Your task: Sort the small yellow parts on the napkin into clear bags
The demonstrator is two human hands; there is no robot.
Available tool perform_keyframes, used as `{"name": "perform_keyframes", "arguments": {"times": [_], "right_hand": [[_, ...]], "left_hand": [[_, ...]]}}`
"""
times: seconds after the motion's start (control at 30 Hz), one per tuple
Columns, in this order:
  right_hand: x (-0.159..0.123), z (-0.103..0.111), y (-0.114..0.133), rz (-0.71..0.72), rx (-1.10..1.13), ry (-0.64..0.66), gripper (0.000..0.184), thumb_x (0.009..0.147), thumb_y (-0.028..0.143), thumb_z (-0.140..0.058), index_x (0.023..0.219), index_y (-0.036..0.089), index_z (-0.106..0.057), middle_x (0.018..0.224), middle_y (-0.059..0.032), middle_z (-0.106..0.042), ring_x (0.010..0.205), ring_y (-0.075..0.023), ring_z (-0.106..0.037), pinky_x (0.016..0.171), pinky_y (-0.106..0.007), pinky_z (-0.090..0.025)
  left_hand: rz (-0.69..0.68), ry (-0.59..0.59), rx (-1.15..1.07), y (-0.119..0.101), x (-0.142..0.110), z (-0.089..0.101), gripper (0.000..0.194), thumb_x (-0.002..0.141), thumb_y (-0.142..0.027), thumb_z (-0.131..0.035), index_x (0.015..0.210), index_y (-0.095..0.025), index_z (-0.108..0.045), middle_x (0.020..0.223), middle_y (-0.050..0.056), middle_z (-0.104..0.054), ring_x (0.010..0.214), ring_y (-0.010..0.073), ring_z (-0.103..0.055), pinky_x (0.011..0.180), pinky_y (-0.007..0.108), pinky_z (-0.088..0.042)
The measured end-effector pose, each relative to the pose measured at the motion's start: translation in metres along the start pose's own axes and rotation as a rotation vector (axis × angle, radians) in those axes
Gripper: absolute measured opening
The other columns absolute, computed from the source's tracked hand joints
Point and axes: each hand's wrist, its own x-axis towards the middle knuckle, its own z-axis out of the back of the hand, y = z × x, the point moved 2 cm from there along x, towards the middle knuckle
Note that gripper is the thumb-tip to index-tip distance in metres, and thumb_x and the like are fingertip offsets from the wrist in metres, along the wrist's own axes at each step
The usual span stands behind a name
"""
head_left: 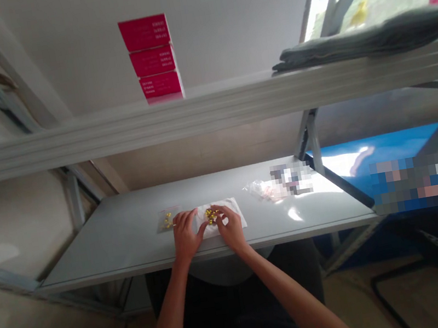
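A small heap of yellow, bead-like pieces with dark spots lies on a white sheet, which may be cloth or paper. My left hand rests over the sheet's left edge, fingers stretched forward and thumb apart. At the heap's right side, my right hand has its fingers curled with thumb and fingertips close together; whatever lies between them is too small to tell. Left of my left hand is a clear zip bag with several similar yellow pieces in it.
A crumpled clear plastic bag lies right on the grey table, beside blurred-out items. Above runs a shelf edge bearing stacked red boxes and a folded grey cloth. Metal posts stand at both sides; a blue surface lies beyond.
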Motion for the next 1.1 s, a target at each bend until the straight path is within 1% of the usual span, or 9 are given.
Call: {"name": "perform_keyframes", "arguments": {"times": [0.1,0.2,0.33,0.43,0.63,0.77,0.9,0.97,1.1], "right_hand": [[-0.001,0.002,-0.002,-0.051,-0.207,-0.093,0.031,0.08,0.007,-0.053,0.1,0.022,-0.071,0.099,-0.006,-0.073,0.092,-0.0232,-0.064,0.086,-0.038,-0.051],[-0.002,-0.001,-0.002,-0.024,-0.298,-0.036,0.026,0.08,0.009,-0.06,0.101,0.022,-0.069,0.097,-0.0055,-0.072,0.096,-0.0256,-0.059,0.088,-0.04,-0.049],[-0.003,-0.006,-0.004,-0.025,-0.323,0.052,0.033,0.081,0.006,-0.06,0.109,0.023,-0.067,0.098,-0.0057,-0.073,0.098,-0.0267,-0.057,0.087,-0.039,-0.047],[-0.003,-0.007,-0.007,-0.053,-0.326,0.095,0.031,0.081,0.004,-0.06,0.104,0.023,-0.068,0.091,-0.0053,-0.073,0.095,-0.0271,-0.057,0.084,-0.039,-0.046],[0.001,-0.004,-0.006,-0.04,-0.159,-0.006,0.013,0.088,0.014,-0.063,0.093,0.024,-0.069,0.095,-0.0042,-0.075,0.09,-0.0241,-0.059,0.081,-0.037,-0.049],[0.004,-0.006,-0.003,-0.047,-0.026,0.087,0.016,0.089,0.019,-0.065,0.103,0.024,-0.072,0.1,-0.0045,-0.076,0.083,-0.021,-0.064,0.078,-0.034,-0.053],[0.003,-0.008,0.003,0.007,0.032,0.185,0.026,0.094,0.022,-0.06,0.118,0.025,-0.07,0.112,-0.0065,-0.075,0.096,-0.0215,-0.069,0.087,-0.035,-0.054],[0.001,-0.006,0.005,0.038,0.025,0.159,0.027,0.095,0.02,-0.055,0.117,0.025,-0.071,0.114,-0.0069,-0.074,0.097,-0.0208,-0.068,0.088,-0.034,-0.053],[0.006,0.005,0.0,-0.003,-0.106,-0.055,0.03,0.089,0.009,-0.048,0.102,0.022,-0.072,0.105,-0.0065,-0.074,0.087,-0.0212,-0.062,0.081,-0.034,-0.051]], "left_hand": [[-0.005,0.02,0.019,0.003,0.0,-0.003,0.048,0.095,-0.051,-0.062,0.129,-0.017,-0.063,0.113,0.014,-0.073,0.107,0.0298,-0.065,0.101,0.046,-0.046],[-0.01,0.056,0.027,0.007,-0.001,-0.007,0.052,0.095,-0.054,-0.06,0.131,-0.018,-0.063,0.115,0.014,-0.073,0.108,0.0301,-0.065,0.101,0.046,-0.046],[-0.016,0.095,0.026,0.01,-0.003,-0.01,0.055,0.093,-0.059,-0.059,0.132,-0.02,-0.065,0.114,0.013,-0.074,0.107,0.0308,-0.065,0.101,0.048,-0.045],[-0.033,0.101,0.03,0.011,-0.004,-0.011,0.056,0.092,-0.06,-0.059,0.132,-0.02,-0.066,0.114,0.013,-0.074,0.108,0.031,-0.064,0.1,0.048,-0.045],[-0.13,0.16,0.042,0.001,-0.001,-0.008,0.054,0.094,-0.058,-0.057,0.132,-0.022,-0.066,0.115,0.012,-0.075,0.11,0.0307,-0.065,0.105,0.05,-0.042],[-0.19,0.207,0.01,-0.005,0.0,-0.007,0.049,0.096,-0.053,-0.057,0.133,-0.022,-0.066,0.118,0.012,-0.075,0.113,0.0304,-0.064,0.111,0.052,-0.039],[-0.176,0.191,0.001,-0.005,-0.001,-0.009,0.045,0.099,-0.049,-0.053,0.132,-0.02,-0.066,0.118,0.012,-0.075,0.113,0.0296,-0.064,0.112,0.052,-0.038],[-0.149,0.166,-0.008,-0.002,-0.001,-0.009,0.046,0.099,-0.049,-0.054,0.131,-0.019,-0.066,0.117,0.012,-0.075,0.112,0.0296,-0.064,0.11,0.051,-0.04],[-0.004,0.051,-0.047,0.009,0.001,-0.007,0.051,0.095,-0.054,-0.058,0.133,-0.02,-0.064,0.117,0.012,-0.073,0.115,0.0306,-0.061,0.104,0.047,-0.044]]}}
